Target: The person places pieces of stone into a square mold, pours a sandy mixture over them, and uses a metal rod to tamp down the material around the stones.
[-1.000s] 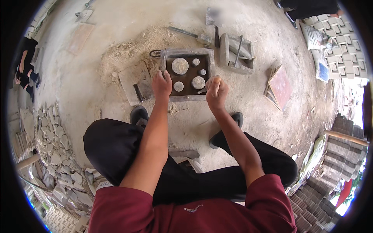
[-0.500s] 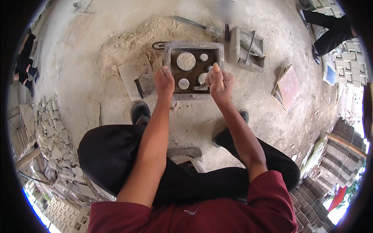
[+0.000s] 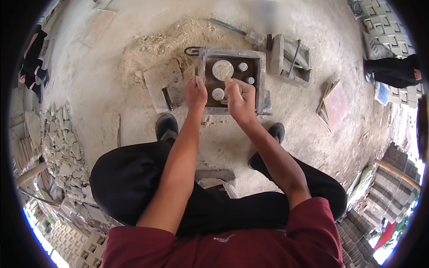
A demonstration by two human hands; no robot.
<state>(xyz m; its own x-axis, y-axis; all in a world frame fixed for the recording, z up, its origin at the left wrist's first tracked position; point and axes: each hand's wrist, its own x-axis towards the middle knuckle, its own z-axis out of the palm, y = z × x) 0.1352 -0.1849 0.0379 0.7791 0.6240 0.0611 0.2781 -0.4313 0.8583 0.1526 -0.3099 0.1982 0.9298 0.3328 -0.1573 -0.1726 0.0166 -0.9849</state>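
A square box-like mould (image 3: pixel 261 67) rests on the ground ahead of me. Round pale discs of different sizes stand inside it, the largest disc (image 3: pixel 222 70) at the far left. My left hand (image 3: pixel 196 93) is closed along the mould's left wall, gripping it. Over the near part of the mould is my right hand (image 3: pixel 241 99), its fingers curled in a fist with the thumb toward the large disc. What it holds is hidden beneath the fingers. A smaller disc (image 3: pixel 218 94) shows between my hands.
Loose sandy material (image 3: pixel 154 42) is heaped behind the mould. A shovel (image 3: pixel 237 30) lies beyond, and a grey tray with a bar (image 3: pixel 275 58) stands right. Flat boards (image 3: pixel 333 107) lie farther right. Other people's legs (image 3: pixel 391 70) show at both sides; broken stone (image 3: pixel 62 147) is piled left.
My right hand has moved left across the mould and turned its thumb toward the large disc. The small metal piece under it no longer shows. The person at right has shifted position.
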